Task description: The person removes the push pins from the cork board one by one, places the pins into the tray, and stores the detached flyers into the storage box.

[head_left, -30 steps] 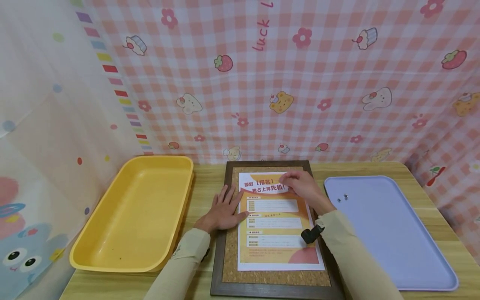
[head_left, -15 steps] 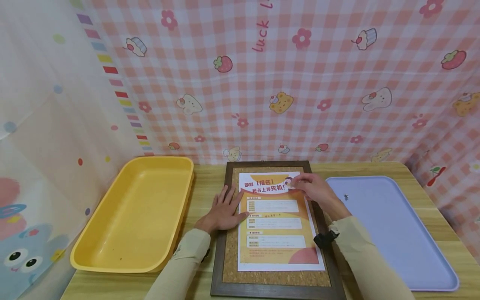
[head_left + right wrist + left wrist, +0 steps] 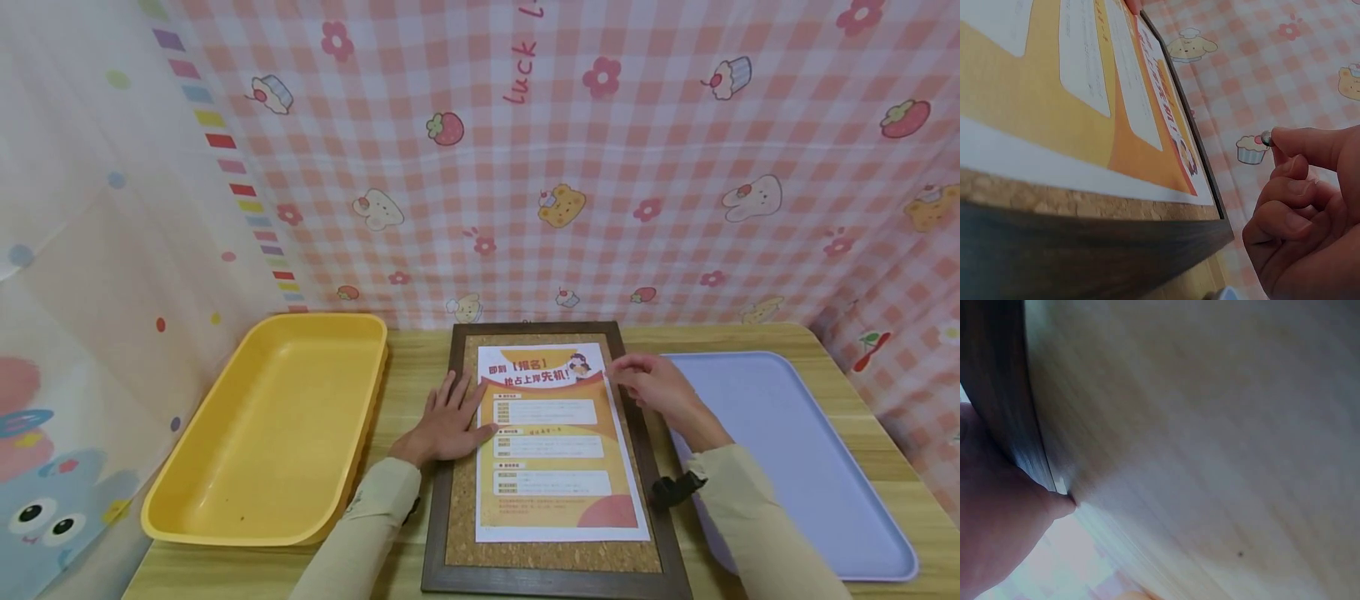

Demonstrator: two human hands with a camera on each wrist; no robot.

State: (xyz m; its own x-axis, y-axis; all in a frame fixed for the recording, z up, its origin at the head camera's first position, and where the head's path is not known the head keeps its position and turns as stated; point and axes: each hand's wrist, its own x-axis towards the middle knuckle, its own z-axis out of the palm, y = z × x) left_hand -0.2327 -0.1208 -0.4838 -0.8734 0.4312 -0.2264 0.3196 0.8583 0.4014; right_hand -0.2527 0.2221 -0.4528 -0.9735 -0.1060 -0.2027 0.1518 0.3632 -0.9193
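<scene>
A printed orange-and-white poster [image 3: 547, 454] lies on a cork board [image 3: 555, 557] with a dark wooden frame. My left hand [image 3: 445, 421] rests with spread fingers on the frame's left side and the poster's left edge. Over the frame's upper right side, my right hand [image 3: 663, 396] pinches a small silver thumbtack [image 3: 1266, 138] between thumb and index finger, seen best in the right wrist view. There the tack is held apart from the poster and the board. Mostly table and part of the hand fill the left wrist view.
A deep yellow tray [image 3: 262, 533] stands left of the board on the wooden table [image 3: 408, 350]. To the right lies a shallow lilac tray [image 3: 810, 467], partly behind my right arm. A pink checked cloth [image 3: 487, 167] hangs behind the table.
My right hand has moved right, from the poster's top area to its right edge and the frame, uncovering the printed figure there. My left hand has stayed in place.
</scene>
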